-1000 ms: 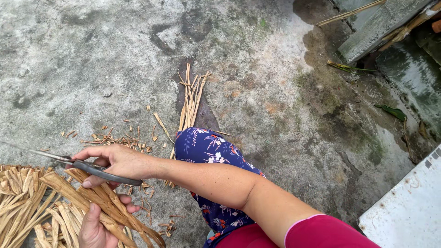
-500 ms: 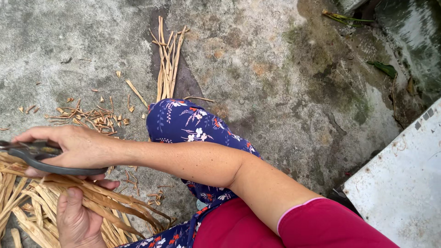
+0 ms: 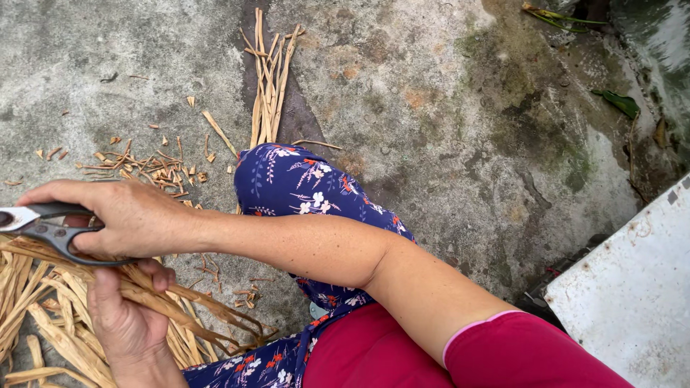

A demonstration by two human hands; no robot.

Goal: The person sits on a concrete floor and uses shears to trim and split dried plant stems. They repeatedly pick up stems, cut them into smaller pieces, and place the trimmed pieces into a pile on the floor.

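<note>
Shifted slightly right — two hands: right hand gripping scissors, left hand holding strips.

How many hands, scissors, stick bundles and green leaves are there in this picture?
Hands: 2, the right hand and the left hand
Scissors: 1
Stick bundles: 2, the held bundle and the bundle on the ground
Green leaves: 2, leaf and leaf
Total: 7
</note>
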